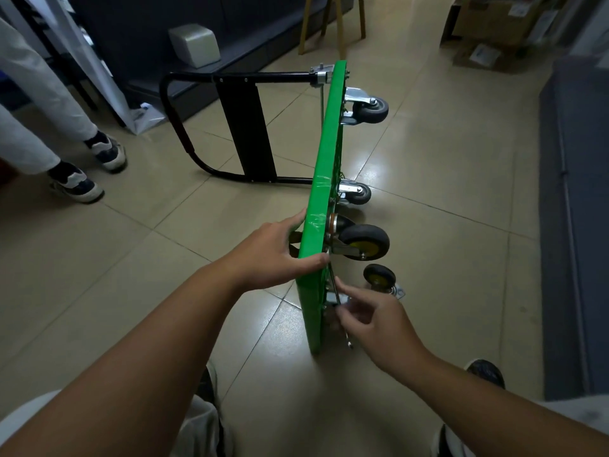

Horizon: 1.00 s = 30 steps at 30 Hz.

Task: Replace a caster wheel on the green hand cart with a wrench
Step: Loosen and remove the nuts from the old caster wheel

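The green hand cart stands on its side on the tiled floor, wheels facing right, black handle folded out to the left. My left hand grips the deck's upper edge, thumb over the rim. My right hand pinches a slim metal wrench set against the underside near the closest corner. A black caster with a yellow hub sits mounted just above the wrench. A loose caster with its plate lies on the floor beside the cart. Two grey casters are at the far end.
A person in light trousers and sneakers stands at the left. A dark sofa base with a white box is behind the cart. A grey mat or bench runs along the right. Cardboard boxes sit far right. My shoes are near the bottom.
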Each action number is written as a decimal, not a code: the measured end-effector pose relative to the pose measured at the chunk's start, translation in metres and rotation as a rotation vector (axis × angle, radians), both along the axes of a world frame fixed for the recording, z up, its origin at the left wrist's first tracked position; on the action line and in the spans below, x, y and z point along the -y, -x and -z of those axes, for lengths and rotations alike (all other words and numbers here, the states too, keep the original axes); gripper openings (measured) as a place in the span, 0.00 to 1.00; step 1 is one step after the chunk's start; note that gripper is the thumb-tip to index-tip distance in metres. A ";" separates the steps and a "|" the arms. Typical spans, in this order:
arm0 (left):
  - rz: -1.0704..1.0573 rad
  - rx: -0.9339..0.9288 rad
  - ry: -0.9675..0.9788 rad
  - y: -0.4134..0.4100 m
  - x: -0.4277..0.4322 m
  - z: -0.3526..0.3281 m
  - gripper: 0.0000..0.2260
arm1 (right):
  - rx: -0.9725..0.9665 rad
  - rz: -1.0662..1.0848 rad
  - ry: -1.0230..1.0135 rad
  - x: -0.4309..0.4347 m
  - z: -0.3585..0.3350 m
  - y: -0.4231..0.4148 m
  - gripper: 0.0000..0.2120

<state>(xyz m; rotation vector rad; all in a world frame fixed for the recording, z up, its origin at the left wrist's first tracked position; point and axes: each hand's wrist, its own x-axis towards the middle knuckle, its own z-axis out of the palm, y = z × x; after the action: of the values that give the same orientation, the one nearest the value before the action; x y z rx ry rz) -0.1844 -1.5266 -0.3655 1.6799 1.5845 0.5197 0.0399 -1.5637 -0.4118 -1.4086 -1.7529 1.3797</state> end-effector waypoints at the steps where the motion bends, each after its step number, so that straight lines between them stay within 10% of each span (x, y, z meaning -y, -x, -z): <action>1: 0.002 -0.002 0.000 0.000 -0.001 0.000 0.50 | -0.057 0.023 0.095 0.006 -0.007 -0.002 0.23; 9: 0.001 0.002 -0.006 0.000 0.001 0.000 0.50 | -0.435 0.426 0.656 -0.006 -0.083 0.002 0.03; 30: -0.064 0.169 0.069 -0.002 0.003 -0.003 0.34 | -0.397 0.144 0.606 -0.049 -0.093 0.028 0.08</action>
<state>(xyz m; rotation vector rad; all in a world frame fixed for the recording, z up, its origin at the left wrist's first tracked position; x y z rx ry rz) -0.1828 -1.5292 -0.3627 1.4981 1.5197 0.6156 0.0118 -1.5146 -0.3188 -1.3769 -0.9998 2.0412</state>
